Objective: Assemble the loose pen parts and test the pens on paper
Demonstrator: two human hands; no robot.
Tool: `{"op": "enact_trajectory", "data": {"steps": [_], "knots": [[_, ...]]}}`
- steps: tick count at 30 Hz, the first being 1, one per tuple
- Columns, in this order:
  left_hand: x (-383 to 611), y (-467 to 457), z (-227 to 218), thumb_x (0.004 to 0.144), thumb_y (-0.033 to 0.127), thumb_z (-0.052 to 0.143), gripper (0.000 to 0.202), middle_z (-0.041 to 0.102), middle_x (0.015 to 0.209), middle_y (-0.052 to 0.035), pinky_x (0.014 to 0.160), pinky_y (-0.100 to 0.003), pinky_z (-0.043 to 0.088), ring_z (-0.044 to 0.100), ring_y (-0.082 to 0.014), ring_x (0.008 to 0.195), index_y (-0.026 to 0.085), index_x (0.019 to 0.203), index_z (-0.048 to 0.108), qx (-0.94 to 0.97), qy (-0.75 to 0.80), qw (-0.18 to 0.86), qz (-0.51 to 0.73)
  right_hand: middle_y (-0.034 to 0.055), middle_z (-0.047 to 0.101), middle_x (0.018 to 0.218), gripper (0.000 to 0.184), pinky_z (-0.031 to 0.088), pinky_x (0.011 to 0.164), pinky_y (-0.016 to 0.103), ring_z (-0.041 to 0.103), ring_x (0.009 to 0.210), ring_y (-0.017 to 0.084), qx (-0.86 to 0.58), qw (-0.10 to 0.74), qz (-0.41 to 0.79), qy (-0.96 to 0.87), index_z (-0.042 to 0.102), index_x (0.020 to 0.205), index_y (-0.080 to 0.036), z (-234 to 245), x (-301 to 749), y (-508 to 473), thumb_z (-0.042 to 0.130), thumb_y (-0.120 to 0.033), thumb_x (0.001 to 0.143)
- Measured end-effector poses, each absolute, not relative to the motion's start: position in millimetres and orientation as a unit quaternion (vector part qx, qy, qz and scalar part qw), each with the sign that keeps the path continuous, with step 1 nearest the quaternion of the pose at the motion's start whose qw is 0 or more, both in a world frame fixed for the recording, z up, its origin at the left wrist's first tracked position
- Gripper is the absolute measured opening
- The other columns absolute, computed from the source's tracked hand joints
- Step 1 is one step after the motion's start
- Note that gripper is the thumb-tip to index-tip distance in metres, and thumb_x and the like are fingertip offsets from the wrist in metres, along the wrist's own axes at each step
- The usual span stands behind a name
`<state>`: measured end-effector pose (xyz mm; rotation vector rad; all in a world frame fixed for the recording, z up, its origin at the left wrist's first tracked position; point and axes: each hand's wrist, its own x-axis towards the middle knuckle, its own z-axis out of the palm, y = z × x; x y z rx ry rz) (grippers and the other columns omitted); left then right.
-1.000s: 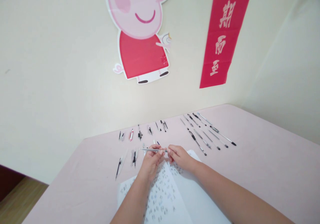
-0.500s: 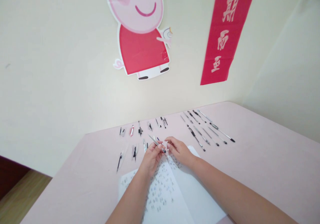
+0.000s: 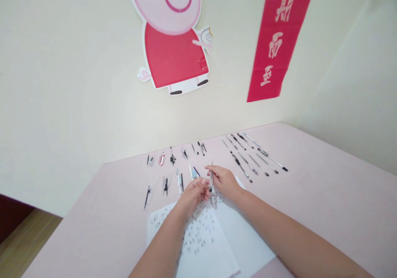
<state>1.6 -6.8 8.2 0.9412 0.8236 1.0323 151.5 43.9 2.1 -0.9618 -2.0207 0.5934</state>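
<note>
Slim clear-barrelled pen (image 3: 211, 178) now upright, horizontal 1 s ago. Pinched in right hand (image 3: 223, 181) fingers; left hand (image 3: 194, 193) fingers loosely curled beside, grip released. White written sheet (image 3: 201, 236) below fingers on pink desk (image 3: 325, 195).

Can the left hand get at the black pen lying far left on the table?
Probably yes. The black pen lies alone on the pink table, nothing across the path from the left hand. That hand is at the pen held by the right hand, so it must let go.
</note>
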Motion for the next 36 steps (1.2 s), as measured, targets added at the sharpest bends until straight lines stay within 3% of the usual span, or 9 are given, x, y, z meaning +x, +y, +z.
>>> {"op": "enact_trajectory", "data": {"steps": [5,8,11,16,22,27,36], "knots": [[2,-5,7,0.075,0.047,0.057,0.034,0.056,0.058,0.0004,0.047,-0.020,0.031,0.044,-0.0067,0.045,0.013,0.080,0.058,0.477,0.411,0.645,0.434,0.0066,0.066,0.083,0.032,0.046,0.057,0.027,0.055,0.057,0.013,-0.423,0.457,0.359,-0.696,0.063,0.103,-0.017,7,163,43,0.044,-0.036,0.086],[4,-6,7,0.074,0.042,0.057,0.028,0.055,0.058,0.0017,0.046,-0.020,0.030,0.042,-0.0062,0.044,0.014,0.079,0.059,0.523,0.438,0.609,0.404,0.0092,0.065,0.084,0.040,0.045,0.054,0.026,0.056,0.057,0.013,-0.431,0.465,0.427,-0.645,0.066,0.087,-0.015,7,174,34,0.044,-0.048,0.084],[6,-7,6,0.075,0.036,0.056,0.023,0.054,0.058,0.0021,0.047,-0.020,0.030,0.040,-0.0065,0.045,0.014,0.078,0.060,0.574,0.447,0.573,0.377,0.0082,0.062,0.077,0.042,0.045,0.052,0.025,0.059,0.064,0.016,-0.430,0.457,0.507,-0.590,0.062,0.087,-0.015,2,186,22,0.045,-0.053,0.082],[9,-7,4,0.073,0.020,0.051,0.014,0.057,0.060,0.0008,0.052,-0.021,0.035,0.045,-0.0088,0.050,0.014,0.078,0.062,0.635,0.458,0.528,0.329,-0.0025,0.050,0.062,0.022,0.039,0.052,0.022,0.049,0.057,0.011,-0.439,0.441,0.516,-0.589,0.051,0.080,-0.018,-4,200,3,0.055,-0.039,0.078],[8,-7,0,0.066,0.006,0.041,0.031,0.063,0.067,-0.0020,0.064,-0.024,0.041,0.055,-0.0135,0.065,0.016,0.076,0.069,0.728,0.441,0.431,0.300,-0.0040,0.046,0.060,0.003,0.035,0.052,0.021,0.043,0.055,0.010,-0.448,0.370,0.446,-0.681,0.051,0.073,-0.018,-8,203,-3,0.049,-0.020,0.073],[9,-9,1,0.067,0.006,0.041,0.038,0.066,0.073,-0.0025,0.073,-0.025,0.042,0.058,-0.0152,0.073,0.021,0.083,0.072,0.789,0.414,0.369,0.265,-0.0040,0.049,0.058,0.007,0.034,0.050,0.020,0.044,0.052,0.009,-0.457,0.305,0.377,-0.746,0.055,0.071,-0.018,-10,204,-5,0.050,-0.012,0.070],[11,-12,6,0.068,0.007,0.042,0.037,0.065,0.072,-0.0035,0.072,-0.026,0.042,0.058,-0.0157,0.071,0.020,0.085,0.072,0.821,0.408,0.327,0.229,-0.0046,0.048,0.054,0.007,0.033,0.050,0.020,0.044,0.050,0.010,-0.469,0.269,0.339,-0.770,0.056,0.067,-0.018,-3,202,-9,0.050,-0.014,0.069]]}}
